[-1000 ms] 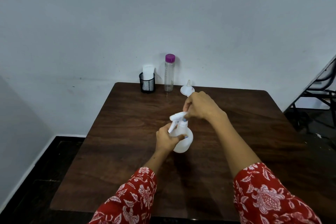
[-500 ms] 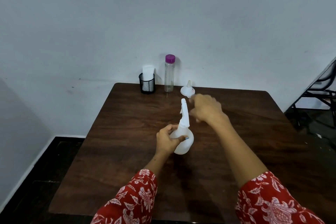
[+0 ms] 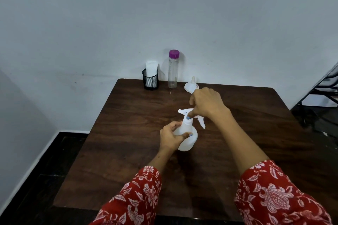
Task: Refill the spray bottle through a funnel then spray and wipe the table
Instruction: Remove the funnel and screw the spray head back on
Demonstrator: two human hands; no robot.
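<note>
A white spray bottle [image 3: 188,139] stands upright in the middle of the dark wooden table [image 3: 128,142]. My left hand [image 3: 171,138] is wrapped around its round body. My right hand [image 3: 207,105] grips the white trigger head [image 3: 184,111] on top of the bottle, with the trigger lever sticking out to the right. A white funnel [image 3: 190,86] lies upside down at the table's far edge, partly hidden behind my right hand. A clear bottle with a purple cap [image 3: 173,69] stands beside it.
A black mesh cup [image 3: 150,81] holding white folded paper stands at the far edge, left of the clear bottle. A grey wall runs right behind the table. A black metal frame [image 3: 321,93] stands on the floor to the right.
The trigger head has turned on the bottle: it pointed away from me half a second ago and now lies crosswise. My right hand moved back onto it. My left hand kept holding the body.
</note>
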